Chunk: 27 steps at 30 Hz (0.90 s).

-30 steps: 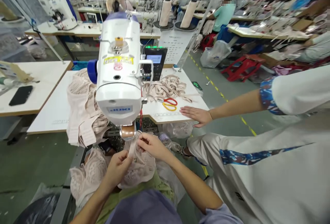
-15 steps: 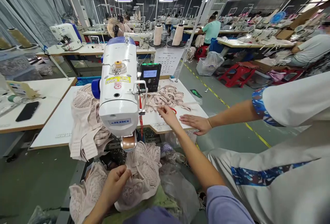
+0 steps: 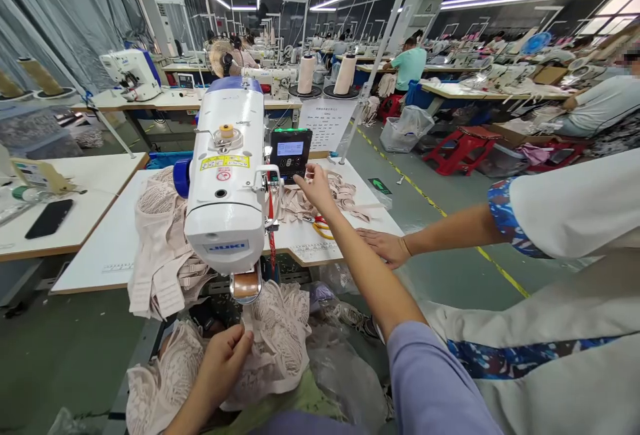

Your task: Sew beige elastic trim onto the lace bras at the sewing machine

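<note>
Low in front, my left hand (image 3: 223, 365) is closed, thumb against fingers, on the edge of a beige lace bra (image 3: 280, 328) beneath the head of the white sewing machine (image 3: 227, 195). My right hand (image 3: 316, 188) is raised at the lower right corner of the black control panel (image 3: 291, 148). Its thumb points at the panel's bottom edge and its fingers are apart, holding nothing. Whether the thumb touches the panel I cannot tell. Below that hand, scissors with red and yellow handles (image 3: 321, 225) lie by a heap of beige straps (image 3: 295, 203).
Beige bras (image 3: 160, 241) are piled on the table left of the machine. A person's hand (image 3: 385, 246) rests at the table's right edge. Two thread cones (image 3: 345, 75) stand behind the panel. A phone (image 3: 49, 219) lies on the left table.
My right hand has risen from the straps and scissors to the control panel, its fingers coming apart. The scissors' yellow handle now shows. My left hand stays at the bra.
</note>
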Tool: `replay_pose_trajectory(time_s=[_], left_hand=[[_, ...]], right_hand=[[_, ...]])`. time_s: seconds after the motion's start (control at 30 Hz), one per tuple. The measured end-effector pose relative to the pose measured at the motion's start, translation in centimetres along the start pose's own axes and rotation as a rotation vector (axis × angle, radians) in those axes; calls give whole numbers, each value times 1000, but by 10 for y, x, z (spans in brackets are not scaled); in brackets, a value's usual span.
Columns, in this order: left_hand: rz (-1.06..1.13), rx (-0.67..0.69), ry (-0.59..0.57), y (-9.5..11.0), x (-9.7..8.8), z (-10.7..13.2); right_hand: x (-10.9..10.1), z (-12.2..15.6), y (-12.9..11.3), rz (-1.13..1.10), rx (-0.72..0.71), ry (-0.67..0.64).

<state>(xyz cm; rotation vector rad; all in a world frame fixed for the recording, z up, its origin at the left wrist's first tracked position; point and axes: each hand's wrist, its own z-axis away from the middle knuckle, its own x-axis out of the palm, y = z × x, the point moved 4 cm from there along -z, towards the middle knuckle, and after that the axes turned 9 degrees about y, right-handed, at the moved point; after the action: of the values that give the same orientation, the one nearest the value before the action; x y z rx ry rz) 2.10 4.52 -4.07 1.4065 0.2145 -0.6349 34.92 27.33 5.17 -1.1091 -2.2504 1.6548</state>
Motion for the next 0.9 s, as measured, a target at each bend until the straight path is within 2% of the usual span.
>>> replay_pose_trajectory(time_s=[0.2,0.37,0.57,0.67,0.73,0.83,0.9], left_hand=[[27,2,-5,-1,1,0],[55,-7,-36,-2,4,-2],[128,-50,-40,0,4,-4],[237,-134,-110,1,8,-3],[336,-215,-116,-1,9,-3],[564,-382,-51,-11,6,-2],[751,-504,-14,-21,3,0]], right_hand=[[17,-37,1,-43,-30,41],[25,-42,0,-81,-77,135],[28,-44,4,-22,-114,222],[28,-44,0,46,-103,219],[26,-38,-4,203,-123,176],[14,-13,-2,485,-171,60],[0,14,11,595,-182,-40]])
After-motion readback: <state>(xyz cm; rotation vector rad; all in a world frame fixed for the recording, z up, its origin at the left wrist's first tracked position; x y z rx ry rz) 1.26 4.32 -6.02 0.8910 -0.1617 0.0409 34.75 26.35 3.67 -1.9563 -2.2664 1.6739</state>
